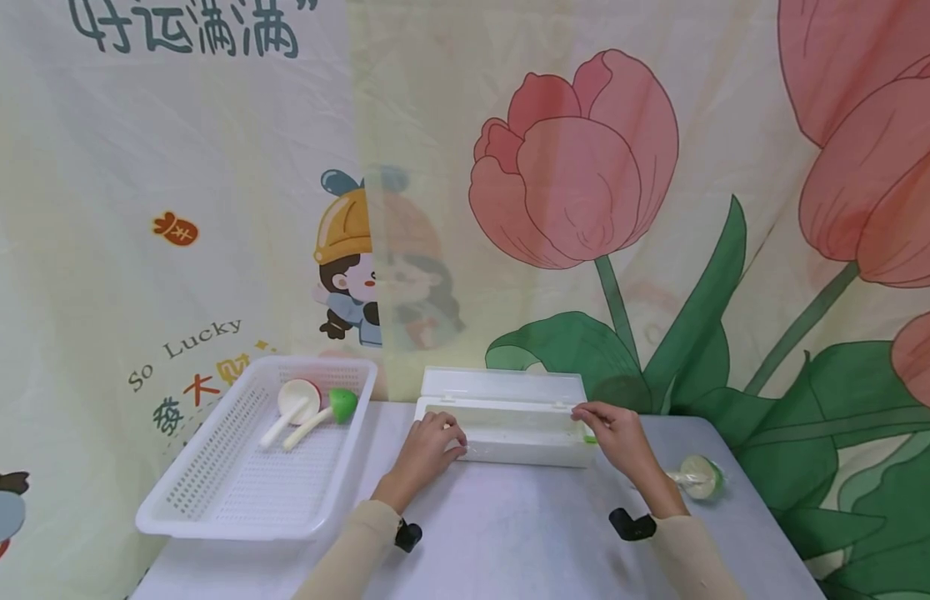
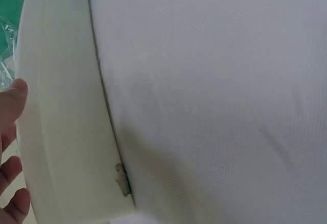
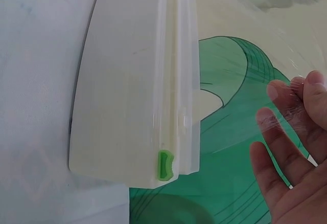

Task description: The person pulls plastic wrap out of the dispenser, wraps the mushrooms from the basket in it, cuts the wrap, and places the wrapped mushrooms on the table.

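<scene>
A white cling film dispenser (image 1: pixel 525 451) lies across the table with its lid (image 1: pixel 510 385) raised at the back. A green slide cutter (image 3: pixel 165 165) sits at its right end. Thumb and index finger of my right hand (image 1: pixel 615 433) pinch clear cling film (image 3: pixel 294 114), its other fingers spread. The film stretches up from the dispenser and is wrinkled near the fingertips. My left hand (image 1: pixel 431 450) is at the dispenser's left end, fingers bent over its edge. Crinkled film (image 2: pixel 6 55) gathers at its thumb, in its pinch; part of this hand is out of the left wrist view.
A white perforated basket (image 1: pixel 228 525) stands at the left, holding a white ladle with a red rim (image 1: pixel 298 402) and a green ladle with a cream handle (image 1: pixel 343 404). At the right, a green and cream ladle (image 1: pixel 699 477) lies in clear film. A printed curtain (image 1: pixel 412 100) hangs behind.
</scene>
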`<state>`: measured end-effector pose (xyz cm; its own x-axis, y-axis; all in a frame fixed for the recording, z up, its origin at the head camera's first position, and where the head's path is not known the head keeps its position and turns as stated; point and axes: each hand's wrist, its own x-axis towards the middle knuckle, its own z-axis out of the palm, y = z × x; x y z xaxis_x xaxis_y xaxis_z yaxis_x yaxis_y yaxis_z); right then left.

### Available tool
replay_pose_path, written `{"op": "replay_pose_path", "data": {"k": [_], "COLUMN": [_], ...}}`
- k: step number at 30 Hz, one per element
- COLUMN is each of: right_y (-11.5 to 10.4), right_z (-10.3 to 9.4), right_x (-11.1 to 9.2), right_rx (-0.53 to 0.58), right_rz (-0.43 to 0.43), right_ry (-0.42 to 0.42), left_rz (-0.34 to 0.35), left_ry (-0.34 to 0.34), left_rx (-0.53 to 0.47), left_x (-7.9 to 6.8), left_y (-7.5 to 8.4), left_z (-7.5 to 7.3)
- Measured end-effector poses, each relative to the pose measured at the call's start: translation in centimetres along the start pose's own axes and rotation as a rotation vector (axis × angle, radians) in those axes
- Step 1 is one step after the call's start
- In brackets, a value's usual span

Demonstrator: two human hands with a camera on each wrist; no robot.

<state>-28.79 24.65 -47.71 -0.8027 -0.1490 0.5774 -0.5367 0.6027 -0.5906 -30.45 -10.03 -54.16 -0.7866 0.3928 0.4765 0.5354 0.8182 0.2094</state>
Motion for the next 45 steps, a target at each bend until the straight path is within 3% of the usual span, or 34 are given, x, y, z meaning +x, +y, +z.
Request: {"op": "replay_pose_path", "data": {"k": [4,10,13,17,25,32,37,45], "right_y": [0.0,0.0,-0.2,-0.5,-1.1,-3.4,-4.9,-5.9], "right_z": [0.0,-0.3,-0.5,-0.8,-1.6,-2.9,-3.6,-4.5], "right_x": [0.0,0.4,0.7,1.0,2.0,2.9,3.3,3.3], "right_rx": [0.007,-0.006,0.002,0.009,0.062,0.122,0.131,0.229], "right_rz": [-0.008,-0.053,-0.071,-0.074,-0.1,-0.092,-0.123,-0.173], "right_ry": [-0.002,0.036,0.064,0.085,0.129,0.189,0.224,0.252], "left_rz": [-0.019,-0.043,-0.051,-0.055,-0.076,-0.068,-0.033,-0.007], "left_ry": [0.102,0.292,0.344,0.369,0.419,0.435,0.444,0.445], "left_rx": [-0.102,-0.384,-0.436,-0.482,-0.624,-0.781,-0.773,-0.764], "left_x": [0.2,1.3,1.9,2.0,2.4,3.1,3.5,3.5], "left_y": [0.1,0.0,-0.1,-0.6,-0.5,0.7,1.3,2.2], "left_z": [-0.6,-2.8,-4.1,-5.2,-5.9,-9.0,-11.0,-12.3]}}
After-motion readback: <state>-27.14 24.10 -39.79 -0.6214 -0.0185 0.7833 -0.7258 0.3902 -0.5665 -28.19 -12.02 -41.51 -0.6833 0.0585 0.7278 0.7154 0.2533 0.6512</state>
